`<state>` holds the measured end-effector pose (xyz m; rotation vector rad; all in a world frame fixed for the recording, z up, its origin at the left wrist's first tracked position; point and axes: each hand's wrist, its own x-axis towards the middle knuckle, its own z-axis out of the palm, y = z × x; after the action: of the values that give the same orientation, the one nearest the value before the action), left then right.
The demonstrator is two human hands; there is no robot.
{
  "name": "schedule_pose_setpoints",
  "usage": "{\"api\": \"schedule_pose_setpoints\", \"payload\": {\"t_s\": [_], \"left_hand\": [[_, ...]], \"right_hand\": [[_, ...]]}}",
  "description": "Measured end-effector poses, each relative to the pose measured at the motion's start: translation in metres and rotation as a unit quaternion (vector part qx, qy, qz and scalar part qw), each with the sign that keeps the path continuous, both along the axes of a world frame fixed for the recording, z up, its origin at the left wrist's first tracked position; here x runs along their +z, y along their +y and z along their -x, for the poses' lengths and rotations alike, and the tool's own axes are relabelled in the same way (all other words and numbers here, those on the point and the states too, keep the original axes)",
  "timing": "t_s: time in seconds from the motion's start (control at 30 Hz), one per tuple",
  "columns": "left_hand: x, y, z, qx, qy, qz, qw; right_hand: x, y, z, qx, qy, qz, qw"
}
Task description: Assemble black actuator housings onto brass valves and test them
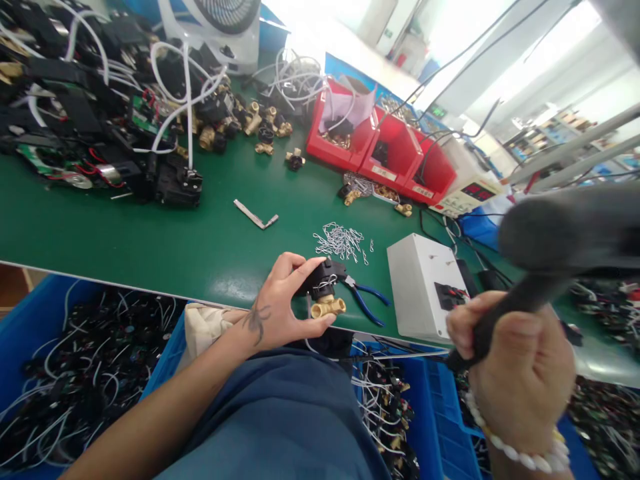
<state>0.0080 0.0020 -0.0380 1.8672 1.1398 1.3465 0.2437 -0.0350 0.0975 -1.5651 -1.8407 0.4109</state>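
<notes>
"Valve [327,307], where is it?"
"At the near edge of the green bench [215,233], gripped between the thumb and fingers of the left hand [283,307]."
"And the right hand [527,357]?"
"Its fingers wrap a black tool [540,230], blurred, raised right of the white box [417,287]."
"What else?"
"Pliers [369,289] just beside the valve, clips [340,240] behind, red bins [365,161] and a fan [210,33] further back, blue crates [169,353] below. The room [430,53] beyond is bright, shelves [555,137] at right."
</notes>
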Motion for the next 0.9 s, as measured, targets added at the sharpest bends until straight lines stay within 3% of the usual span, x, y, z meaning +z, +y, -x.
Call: {"api": "schedule_pose_setpoints", "payload": {"t_s": [0.1, 0.17, 0.23, 0.33, 0.43, 0.53, 0.7, 0.73, 0.8, 0.9], "left_hand": [[0.0003, -0.0008, 0.0002, -0.009, -0.008, 0.004, 1.000], [0.0011, -0.0013, 0.0007, -0.015, -0.010, 0.008, 1.000], [0.0017, -0.0014, 0.0009, -0.019, -0.005, 0.009, 1.000], [0.0010, -0.0006, 0.0007, -0.015, 0.001, 0.000, 1.000], [0.0002, -0.0003, 0.0006, -0.010, 0.000, -0.008, 1.000], [0.0019, -0.0013, 0.0011, -0.014, 0.004, 0.011, 1.000], [0.0025, -0.0017, 0.0012, -0.014, 0.006, -0.001, 1.000], [0.0015, -0.0014, 0.0012, -0.011, 0.005, -0.009, 1.000], [-0.0005, -0.0009, 0.0011, -0.006, 0.003, -0.020, 1.000], [-0.0011, -0.0009, 0.0011, -0.005, 0.003, -0.020, 1.000]], "right_hand": [[-0.0014, 0.0045, 0.0025, 0.048, -0.130, 0.058, 0.989], [0.0011, 0.0055, 0.0011, 0.060, -0.150, 0.078, 0.984], [0.0039, 0.0049, -0.0006, 0.013, -0.059, 0.016, 0.998], [0.0023, 0.0047, 0.0005, -0.023, 0.082, -0.079, 0.993], [-0.0023, 0.0081, 0.0039, 0.029, 0.001, 0.033, 0.999], [0.0004, 0.0102, 0.0036, 0.066, -0.109, 0.159, 0.979], [0.0052, 0.0057, 0.0025, -0.015, 0.104, 0.018, 0.994], [0.0034, 0.0055, 0.0034, -0.016, 0.110, 0.021, 0.994], [-0.0010, 0.0067, 0.0051, 0.014, 0.035, 0.098, 0.994], [-0.0018, 0.0089, 0.0045, 0.065, -0.097, 0.212, 0.970]]}}
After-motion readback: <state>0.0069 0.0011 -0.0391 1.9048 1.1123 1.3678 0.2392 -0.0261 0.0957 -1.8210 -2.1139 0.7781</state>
